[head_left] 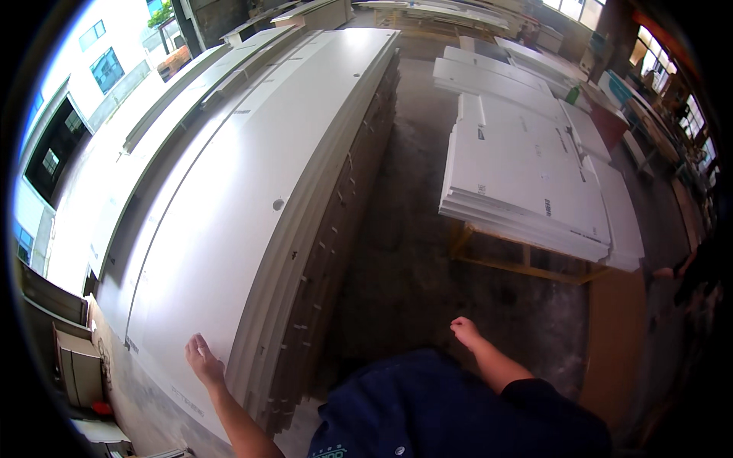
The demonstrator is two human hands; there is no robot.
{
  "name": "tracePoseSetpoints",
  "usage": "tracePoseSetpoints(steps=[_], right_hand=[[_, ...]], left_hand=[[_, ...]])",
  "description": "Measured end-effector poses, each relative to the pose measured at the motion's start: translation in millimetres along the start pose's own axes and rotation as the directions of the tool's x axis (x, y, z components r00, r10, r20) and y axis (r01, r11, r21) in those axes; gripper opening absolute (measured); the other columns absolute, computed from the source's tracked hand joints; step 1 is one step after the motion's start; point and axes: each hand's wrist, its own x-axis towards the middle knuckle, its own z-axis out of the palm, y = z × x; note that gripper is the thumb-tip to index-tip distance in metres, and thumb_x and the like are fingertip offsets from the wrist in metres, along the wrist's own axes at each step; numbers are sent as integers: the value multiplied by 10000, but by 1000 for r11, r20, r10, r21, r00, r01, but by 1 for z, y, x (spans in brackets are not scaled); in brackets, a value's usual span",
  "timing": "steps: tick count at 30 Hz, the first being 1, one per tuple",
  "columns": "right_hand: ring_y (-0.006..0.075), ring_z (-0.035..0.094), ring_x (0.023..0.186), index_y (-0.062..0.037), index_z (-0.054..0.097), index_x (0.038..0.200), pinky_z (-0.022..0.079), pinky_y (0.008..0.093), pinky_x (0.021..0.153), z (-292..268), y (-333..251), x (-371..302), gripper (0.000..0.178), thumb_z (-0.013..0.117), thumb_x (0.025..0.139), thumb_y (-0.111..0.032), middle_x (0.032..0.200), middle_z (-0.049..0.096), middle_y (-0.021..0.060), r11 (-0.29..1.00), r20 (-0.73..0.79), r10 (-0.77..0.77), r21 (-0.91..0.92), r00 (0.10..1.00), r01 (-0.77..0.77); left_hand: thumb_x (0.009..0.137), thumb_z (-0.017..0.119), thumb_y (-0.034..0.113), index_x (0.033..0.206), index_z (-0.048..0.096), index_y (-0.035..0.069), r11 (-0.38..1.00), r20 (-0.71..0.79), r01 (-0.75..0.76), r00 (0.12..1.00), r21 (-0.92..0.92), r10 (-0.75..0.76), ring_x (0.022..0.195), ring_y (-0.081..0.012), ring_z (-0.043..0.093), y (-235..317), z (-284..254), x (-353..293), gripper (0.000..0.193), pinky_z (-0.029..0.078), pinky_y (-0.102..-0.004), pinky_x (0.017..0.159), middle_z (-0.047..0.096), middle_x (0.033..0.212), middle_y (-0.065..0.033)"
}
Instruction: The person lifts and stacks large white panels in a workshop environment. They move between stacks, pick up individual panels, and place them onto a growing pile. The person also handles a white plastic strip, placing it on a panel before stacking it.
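A tall stack of long white door-like panels [229, 198] runs away from me on the left; a round hole shows in the top one. Over the near end of that top panel is my left hand [205, 361], its fingers stretched forward and slightly bent, holding nothing I can see. Whether it touches the surface, I cannot tell. My right hand [466, 333] hangs above the dark floor between two stacks, with fingers curled in and nothing visible in them. Ahead and to the right lies a lower stack of white panels [527, 168] with small dark printed marks.
A yellow frame [527, 261] carries the right stack. Beside it, a brown board [615, 336] runs along the floor. A green bottle [573, 95] stands farther back. Another person's hand [666, 272] shows at the right rim. Cabinets [79, 366] stand at lower left.
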Motion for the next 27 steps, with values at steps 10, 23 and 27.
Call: tracePoseSetpoints(steps=[10,23,27], right_hand=[[119,529,572,-71,607,986,418,263,456,-43,14,8,147,532,869,-119,783,582,32,975,295,206,21,933,-222],[164,553,654,-73,639,846,465,304,593,-90,31,148,116,532,860,-115,695,579,29,344,648,-370,-570,666,746],[172,569,658,-90,638,901,495,302,573,-81,-22,153,117,526,902,-126,806,610,52,874,481,-220,-290,849,390]], left_hand=[[905,551,430,1227,538,-16,944,-98,5,995,331,29,1226,-401,439,14,12,-12,550,297,-460,1076,491,1314,-261],[829,634,355,1315,439,-44,820,-295,569,795,59,-531,1231,-351,457,-31,-53,-66,659,367,-408,1034,499,1298,-246],[795,667,283,1282,495,-22,795,-315,573,731,-199,-606,1219,-325,473,-40,-54,-72,600,388,-408,1012,522,1274,-229]])
